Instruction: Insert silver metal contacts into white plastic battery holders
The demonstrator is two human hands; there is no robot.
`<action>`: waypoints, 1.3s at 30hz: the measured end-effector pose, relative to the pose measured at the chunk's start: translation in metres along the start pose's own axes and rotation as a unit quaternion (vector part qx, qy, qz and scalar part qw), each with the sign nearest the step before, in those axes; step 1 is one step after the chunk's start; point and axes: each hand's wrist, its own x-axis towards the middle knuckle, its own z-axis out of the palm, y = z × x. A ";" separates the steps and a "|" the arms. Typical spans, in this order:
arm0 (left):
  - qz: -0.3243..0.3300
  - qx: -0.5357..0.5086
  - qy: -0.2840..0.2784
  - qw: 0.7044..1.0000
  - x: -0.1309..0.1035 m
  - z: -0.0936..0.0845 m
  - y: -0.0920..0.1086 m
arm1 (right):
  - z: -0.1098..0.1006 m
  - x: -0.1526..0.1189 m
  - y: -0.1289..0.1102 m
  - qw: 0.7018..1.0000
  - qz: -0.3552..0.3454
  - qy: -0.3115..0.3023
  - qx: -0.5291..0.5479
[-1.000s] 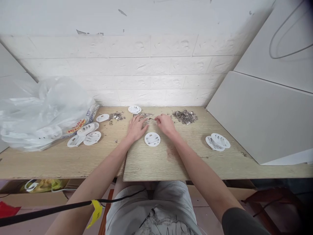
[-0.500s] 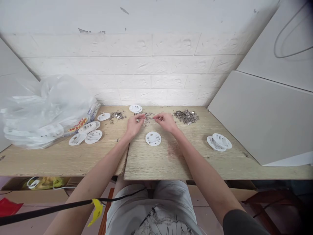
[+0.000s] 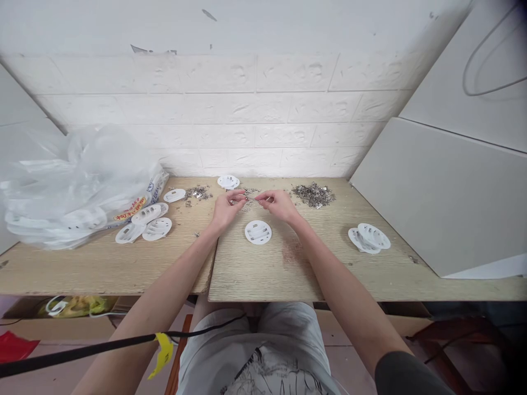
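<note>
My left hand [image 3: 229,209] and my right hand [image 3: 278,205] hover close together over a small pile of metal parts [image 3: 249,193]. Fingers and thumb of each hand are pinched, and what they hold is too small to name. Just below the hands, a round white plastic piece [image 3: 258,232] with slots and bits of metal lies flat on the wooden table [image 3: 255,280]. Another pile of metal parts [image 3: 314,195] is to the right of my right hand. Behind my left hand lie white discs [image 3: 228,182].
At the left, a clear plastic bag [image 3: 82,186] holds white pieces, with several white discs [image 3: 157,229] beside it. A smaller metal pile [image 3: 198,193] is near the wall. Two stacked discs [image 3: 370,238] lie at the right, near grey panels [image 3: 444,192]. A black cable [image 3: 102,348] crosses below.
The fingertips of my two hands have drawn slightly closer together. The discs, the bag and the metal piles have stayed where they were.
</note>
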 end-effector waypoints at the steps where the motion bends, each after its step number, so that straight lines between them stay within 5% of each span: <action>1: 0.001 0.000 0.000 1.000 0.000 0.000 0.000 | 0.000 0.000 0.000 1.000 -0.001 -0.002 0.000; 10: 0.024 -0.013 0.002 1.000 0.001 0.001 -0.002 | -0.002 0.000 -0.001 1.000 -0.009 0.012 0.014; 17: 0.129 0.223 -0.001 0.966 -0.003 -0.004 0.000 | -0.019 0.003 0.015 0.991 0.072 0.106 -0.041; 23: 0.161 0.337 -0.047 0.926 -0.005 -0.005 0.001 | -0.027 0.000 0.021 0.980 0.106 0.083 -0.148; 33: 0.182 0.378 -0.039 0.907 -0.004 -0.007 -0.006 | -0.029 -0.003 0.014 0.977 0.102 0.046 -0.179; 39: 0.205 0.368 -0.033 0.906 -0.002 -0.006 -0.011 | -0.039 -0.005 0.014 0.982 0.067 -0.048 -0.169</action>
